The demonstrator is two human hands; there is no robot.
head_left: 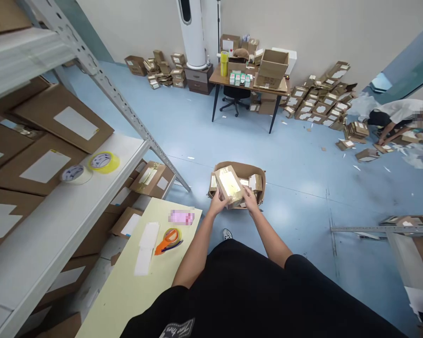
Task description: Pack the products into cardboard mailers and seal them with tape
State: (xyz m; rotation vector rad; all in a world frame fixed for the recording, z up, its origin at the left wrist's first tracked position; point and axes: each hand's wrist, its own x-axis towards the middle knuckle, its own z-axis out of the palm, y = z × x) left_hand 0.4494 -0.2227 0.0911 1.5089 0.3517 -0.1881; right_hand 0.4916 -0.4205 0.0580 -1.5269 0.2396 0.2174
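Observation:
Between my two hands I hold a small taped cardboard box (228, 182), tilted, with a pale label on its upper face. My left hand (218, 204) grips its lower left side, and my right hand (249, 198) is on its right side. Below it on the blue floor stands a large open carton (260, 172) with several smaller boxes inside, among them a box (255, 182) at the right. The held box hides part of what is in the carton.
Left, a pale table (107, 300) bears an orange tape dispenser (168, 240) and white paper slips (147, 248). A metal shelf (127, 162) holds cartons and tape rolls (104, 162). Ahead are a desk (216, 78) and stacked boxes (320, 109); another person (395, 112) bends at far right.

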